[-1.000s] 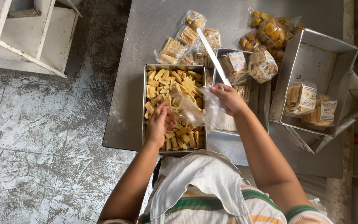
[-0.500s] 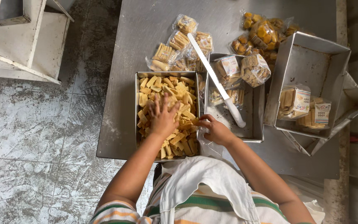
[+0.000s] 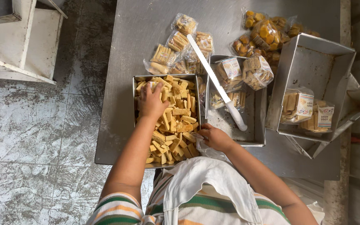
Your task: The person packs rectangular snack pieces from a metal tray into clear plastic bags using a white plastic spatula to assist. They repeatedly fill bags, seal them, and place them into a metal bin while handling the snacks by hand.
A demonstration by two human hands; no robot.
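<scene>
1. The left hand (image 3: 151,102) lies in the far left part of the metal tray (image 3: 135,125), fingers curled down onto the pale biscuit sticks (image 3: 176,121), seemingly gathering a handful; whether it has closed on any, I cannot tell.
2. The right hand (image 3: 214,137) sits at the tray's near right corner, fingers pinched on a clear plastic bag (image 3: 207,149), held low beside the sticks so they could drop straight in.
3. The tray stands at the steel table's (image 3: 146,37) near left edge, close to the person's body.
4. A long knife (image 3: 217,83) rests across the second tray (image 3: 253,125), out of the hands' way; filled packets (image 3: 180,46) lie further back, more in a box (image 3: 313,66) at the right edge.
</scene>
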